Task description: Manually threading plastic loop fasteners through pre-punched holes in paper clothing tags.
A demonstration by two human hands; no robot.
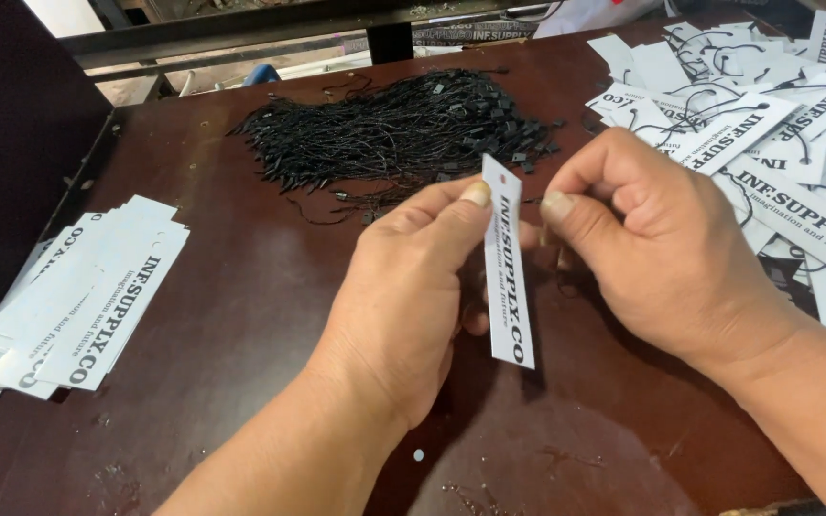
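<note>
Your left hand (403, 287) pinches 1 white paper tag (507, 272) by its long edge, held upright over the dark brown table (241, 287). Your right hand (662, 248) is closed just beside the tag's top end; whether it clamps a string, you cannot tell. The tag looks light, thin and stiff, easily creased, so hold it by the edges. Black string loops (394, 134) lie beyond, a plain tag stack (78, 296) to the left, and strung tags (776, 124) to the right.

Narrow white card tag with black print (508, 277) at centre — stacked white tags (69, 306) left, strung white tags (776, 124) upper right.
</note>
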